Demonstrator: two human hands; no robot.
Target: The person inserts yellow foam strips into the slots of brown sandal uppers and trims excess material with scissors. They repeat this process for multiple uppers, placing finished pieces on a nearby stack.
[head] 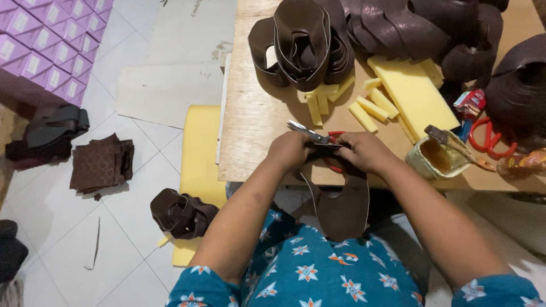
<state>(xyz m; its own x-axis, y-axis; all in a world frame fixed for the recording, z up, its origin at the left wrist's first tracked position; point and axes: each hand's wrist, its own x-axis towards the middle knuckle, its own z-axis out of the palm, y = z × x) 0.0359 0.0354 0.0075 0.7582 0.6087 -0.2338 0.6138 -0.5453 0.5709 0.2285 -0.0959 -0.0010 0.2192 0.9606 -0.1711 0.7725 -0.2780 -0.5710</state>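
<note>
My left hand (290,150) pinches the top edge of a brown leather piece (341,207) that hangs down over my lap, its pale edge showing. My right hand (364,150) grips red-handled scissors (311,134) whose metal blades point left, above my left hand. Both hands meet at the front edge of a wooden board (250,125). Part of the red handle is hidden under my right fingers.
On the board lie a stack of brown leather pieces (304,42), yellow foam strips (372,105), a yellow foam slab (415,94), a glue pot with a brush (438,156) and a second pair of red scissors (486,139). Purple boxes (48,42) and brown pieces (102,162) sit on the tiled floor.
</note>
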